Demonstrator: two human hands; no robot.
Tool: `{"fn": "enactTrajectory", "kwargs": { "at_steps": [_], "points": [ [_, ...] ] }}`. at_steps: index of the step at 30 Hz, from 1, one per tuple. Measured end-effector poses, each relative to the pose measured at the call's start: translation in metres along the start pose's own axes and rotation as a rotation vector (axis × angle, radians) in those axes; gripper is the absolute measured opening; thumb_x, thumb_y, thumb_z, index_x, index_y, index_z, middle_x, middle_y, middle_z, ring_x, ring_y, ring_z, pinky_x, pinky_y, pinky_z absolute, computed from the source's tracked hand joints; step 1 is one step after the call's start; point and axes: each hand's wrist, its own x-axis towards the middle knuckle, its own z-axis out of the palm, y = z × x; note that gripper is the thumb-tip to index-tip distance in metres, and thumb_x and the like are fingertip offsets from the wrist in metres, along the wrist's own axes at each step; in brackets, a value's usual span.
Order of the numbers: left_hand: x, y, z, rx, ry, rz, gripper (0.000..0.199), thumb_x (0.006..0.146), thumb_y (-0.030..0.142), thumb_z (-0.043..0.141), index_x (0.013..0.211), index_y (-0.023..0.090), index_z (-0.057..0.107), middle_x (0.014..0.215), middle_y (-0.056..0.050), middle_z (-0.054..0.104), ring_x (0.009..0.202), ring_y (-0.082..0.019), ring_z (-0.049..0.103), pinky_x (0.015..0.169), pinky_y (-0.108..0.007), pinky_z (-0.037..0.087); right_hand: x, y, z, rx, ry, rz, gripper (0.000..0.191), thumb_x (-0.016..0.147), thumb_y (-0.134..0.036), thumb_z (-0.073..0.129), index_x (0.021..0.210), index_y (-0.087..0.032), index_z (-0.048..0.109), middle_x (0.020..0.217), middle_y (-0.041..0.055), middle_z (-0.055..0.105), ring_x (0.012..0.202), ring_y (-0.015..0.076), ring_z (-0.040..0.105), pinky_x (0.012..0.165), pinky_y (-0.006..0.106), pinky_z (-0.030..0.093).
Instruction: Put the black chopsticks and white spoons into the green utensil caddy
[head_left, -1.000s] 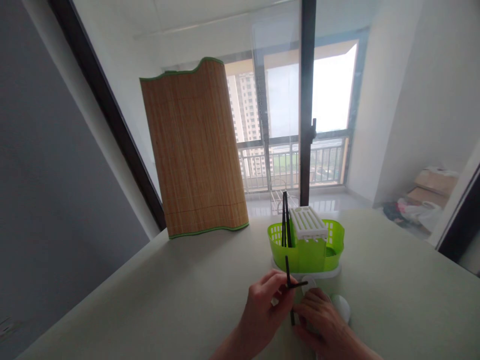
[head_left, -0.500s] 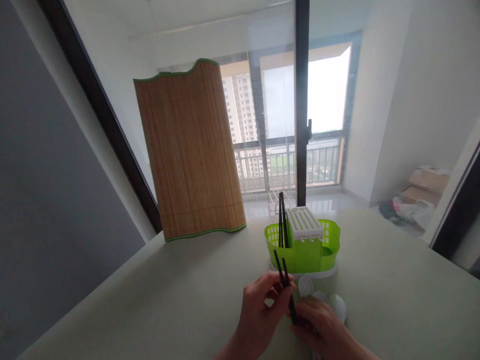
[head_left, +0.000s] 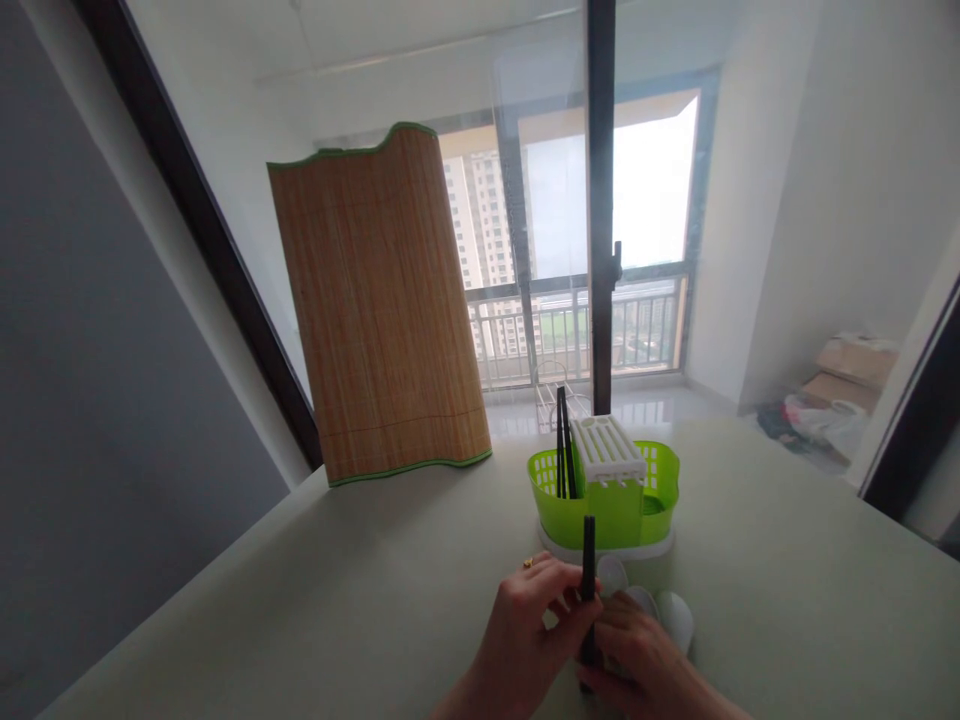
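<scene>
A pair of black chopsticks [head_left: 589,555] stands nearly upright between my hands, its two sticks lying side by side. My left hand [head_left: 536,625] pinches them around the middle, with a ring on one finger. Lower down, the fingers of my right hand [head_left: 637,645] are closed around the same chopsticks. White spoons [head_left: 676,622] lie on the table beside and partly under my right hand. Just beyond my hands is a green utensil basket [head_left: 615,520] with a white slotted top [head_left: 607,450]. More black chopsticks [head_left: 564,445] lean in its left compartment.
On the white table [head_left: 360,590], a bamboo mat [head_left: 390,310] with green edging stands upright at the back left. Behind the table are a dark-framed glass door [head_left: 602,200] and a wire rack [head_left: 553,395]. Cardboard boxes [head_left: 855,370] and bags lie on the floor at right.
The chopsticks in my hands have swung from a leftward tilt to nearly upright, and their spread tips have come together. Both hands keep hold of them in about the same place.
</scene>
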Motion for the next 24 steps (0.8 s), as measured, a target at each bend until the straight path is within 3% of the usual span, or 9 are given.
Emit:
{"fn": "enactTrajectory", "kwargs": {
  "at_steps": [5, 7, 11, 14, 16, 19, 24],
  "points": [
    [0.004, 0.008, -0.012, 0.036, 0.046, 0.045, 0.01, 0.081, 0.017, 0.065, 0.088, 0.022, 0.071, 0.078, 0.001, 0.071, 0.07, -0.011, 0.065, 0.066, -0.019, 0.053, 0.001, 0.001, -0.005, 0.074, -0.008, 0.02, 0.012, 0.087, -0.027, 0.053, 0.076, -0.021, 0.055, 0.077, 0.004, 0.064, 0.075, 0.0214, 0.058, 0.072, 0.034, 0.041],
    [0.012, 0.017, -0.026, 0.021, 0.119, 0.057, 0.009, 0.082, 0.02, 0.066, 0.088, 0.022, 0.072, 0.079, 0.001, 0.073, 0.069, -0.011, 0.066, 0.066, -0.019, 0.054, 0.001, 0.001, -0.011, 0.065, -0.004, 0.038, 0.005, 0.085, -0.024, 0.055, 0.088, -0.021, 0.057, 0.078, 0.0033, 0.064, 0.075, 0.0217, 0.057, 0.072, 0.034, 0.04],
    [0.045, 0.034, -0.065, -0.019, 0.341, 0.061, 0.012, 0.08, 0.026, 0.07, 0.09, 0.022, 0.073, 0.083, 0.002, 0.075, 0.071, -0.011, 0.068, 0.066, -0.018, 0.055, 0.001, 0.003, -0.023, 0.023, 0.02, 0.026, 0.03, 0.088, -0.016, 0.052, 0.117, -0.022, 0.051, 0.085, 0.003, 0.064, 0.08, 0.0216, 0.056, 0.077, 0.036, 0.038],
    [0.082, 0.033, -0.084, -0.006, 0.477, 0.105, 0.017, 0.078, 0.031, 0.071, 0.091, 0.022, 0.074, 0.086, 0.001, 0.075, 0.074, -0.012, 0.069, 0.069, -0.02, 0.056, 0.002, 0.006, -0.026, -0.038, 0.038, -0.005, 0.026, 0.089, -0.016, 0.052, 0.114, -0.022, 0.053, 0.085, 0.0033, 0.063, 0.08, 0.0221, 0.054, 0.078, 0.038, 0.037],
    [0.108, 0.023, -0.086, 0.036, 0.485, 0.116, 0.019, 0.078, 0.033, 0.071, 0.093, 0.022, 0.074, 0.085, 0.001, 0.075, 0.075, -0.013, 0.069, 0.069, -0.021, 0.055, 0.002, 0.007, -0.025, -0.064, 0.045, -0.017, 0.022, 0.088, -0.015, 0.052, 0.109, -0.022, 0.056, 0.082, 0.0032, 0.061, 0.079, 0.022, 0.054, 0.077, 0.038, 0.036],
    [0.142, -0.004, -0.075, 0.143, 0.384, 0.062, 0.019, 0.08, 0.03, 0.067, 0.095, 0.021, 0.074, 0.085, 0.0, 0.076, 0.076, -0.015, 0.07, 0.068, -0.023, 0.055, 0.001, 0.008, -0.023, -0.094, 0.059, -0.033, 0.019, 0.086, -0.012, 0.052, 0.102, -0.021, 0.057, 0.079, 0.0028, 0.061, 0.077, 0.0215, 0.053, 0.076, 0.038, 0.036],
    [0.171, -0.053, -0.049, 0.257, 0.227, -0.041, 0.016, 0.079, 0.028, 0.066, 0.089, 0.02, 0.074, 0.081, -0.002, 0.076, 0.075, -0.017, 0.07, 0.07, -0.026, 0.053, 0.002, 0.01, -0.025, -0.131, 0.078, -0.067, 0.015, 0.086, -0.013, 0.05, 0.096, -0.02, 0.059, 0.075, 0.0025, 0.06, 0.073, 0.0208, 0.052, 0.075, 0.038, 0.034]
  ]
}}
